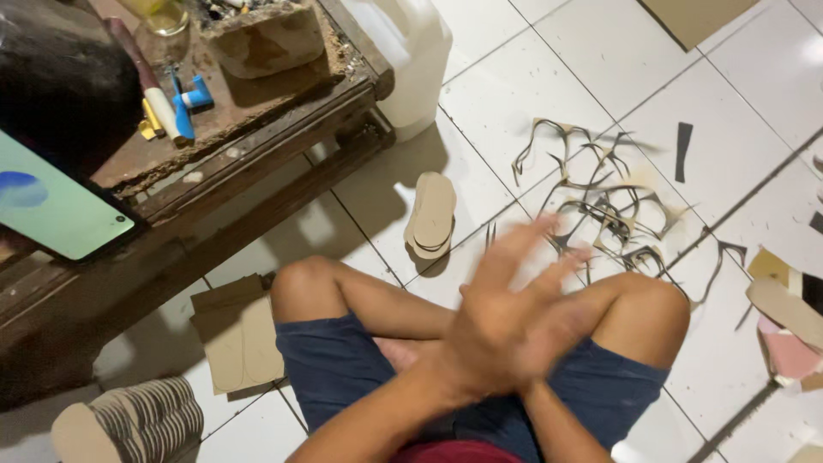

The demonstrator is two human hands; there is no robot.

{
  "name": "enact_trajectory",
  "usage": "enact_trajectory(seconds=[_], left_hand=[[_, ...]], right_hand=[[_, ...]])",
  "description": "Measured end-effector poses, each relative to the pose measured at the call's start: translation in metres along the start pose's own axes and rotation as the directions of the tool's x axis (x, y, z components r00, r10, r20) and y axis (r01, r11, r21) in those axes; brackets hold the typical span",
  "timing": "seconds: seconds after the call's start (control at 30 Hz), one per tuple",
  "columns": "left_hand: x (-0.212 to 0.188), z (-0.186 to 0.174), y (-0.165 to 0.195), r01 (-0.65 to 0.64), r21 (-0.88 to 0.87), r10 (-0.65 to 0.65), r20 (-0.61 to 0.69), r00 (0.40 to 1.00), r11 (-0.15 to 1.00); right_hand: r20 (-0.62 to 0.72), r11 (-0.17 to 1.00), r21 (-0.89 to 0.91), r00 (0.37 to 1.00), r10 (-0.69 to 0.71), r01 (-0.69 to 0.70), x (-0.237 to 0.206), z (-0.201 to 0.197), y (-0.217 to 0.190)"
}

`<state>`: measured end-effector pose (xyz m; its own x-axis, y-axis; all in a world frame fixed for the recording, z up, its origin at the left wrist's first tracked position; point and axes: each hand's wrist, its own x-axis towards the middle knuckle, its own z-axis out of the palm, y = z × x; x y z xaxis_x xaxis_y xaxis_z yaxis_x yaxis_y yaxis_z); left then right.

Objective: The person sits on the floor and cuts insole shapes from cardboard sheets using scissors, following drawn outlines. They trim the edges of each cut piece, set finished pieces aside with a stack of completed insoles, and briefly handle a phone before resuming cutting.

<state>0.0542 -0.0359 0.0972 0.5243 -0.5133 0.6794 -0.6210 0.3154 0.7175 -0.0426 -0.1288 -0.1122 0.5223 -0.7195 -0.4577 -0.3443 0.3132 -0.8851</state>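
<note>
Both hands cross over the lap, blurred. The left hand (549, 330) and right hand (493, 321) are pressed palm to palm, fingers spread, holding nothing. At twelve o'clock lies a small stack of insole cutouts (431, 214) on the tiled floor (531, 77), within reach; offcut scraps (600, 201) sprawl at one o'clock.

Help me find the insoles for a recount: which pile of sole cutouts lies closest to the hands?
The small stack of soles on the tiles ahead of the knees. The fanned pile lies farther off, bottom left.
</note>
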Motion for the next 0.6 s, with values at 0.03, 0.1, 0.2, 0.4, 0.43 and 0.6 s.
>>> enact_trajectory(seconds=[0.03, 0.1, 0.2, 0.4, 0.43, 0.6], left_hand=[[-0.002, 0.006, 0.001, -0.023, -0.007, 0.024, 0.052, 0.998, 1.0], [-0.015, 0.005, -0.007, 0.015, 0.02, -0.016, 0.072, 0.997, 1.0], [-0.05, -0.011, -0.035, 0.235, 0.07, -0.231, -0.056, 0.971, 0.97], [-0.174, -0.145, -0.079, 0.69, 0.368, -0.367, -0.641, 0.674, 0.624], [-0.19, -0.171, -0.085, 0.752, 0.408, -0.375, -0.682, 0.628, 0.518], [-0.232, -0.245, -0.098, 0.91, 0.375, -0.575, -0.711, 0.405, 0.177]], right_hand=[[-0.023, 1.0, 0.005, 0.999, -0.023, 0.023, 0.0, -0.001, 0.003], [-0.06, 0.999, 0.002, 0.997, -0.052, 0.052, 0.002, -0.005, 0.007], [-0.064, 0.999, -0.032, 0.997, -0.035, 0.033, 0.004, -0.013, 0.011], [0.122, 0.995, -0.092, 0.992, -0.019, 0.03, 0.004, -0.021, 0.019], [0.146, 0.995, -0.065, 0.987, -0.066, 0.076, 0.005, -0.021, 0.02], [0.177, 0.971, -0.125, 0.968, -0.18, 0.204, 0.006, -0.032, 0.025]])
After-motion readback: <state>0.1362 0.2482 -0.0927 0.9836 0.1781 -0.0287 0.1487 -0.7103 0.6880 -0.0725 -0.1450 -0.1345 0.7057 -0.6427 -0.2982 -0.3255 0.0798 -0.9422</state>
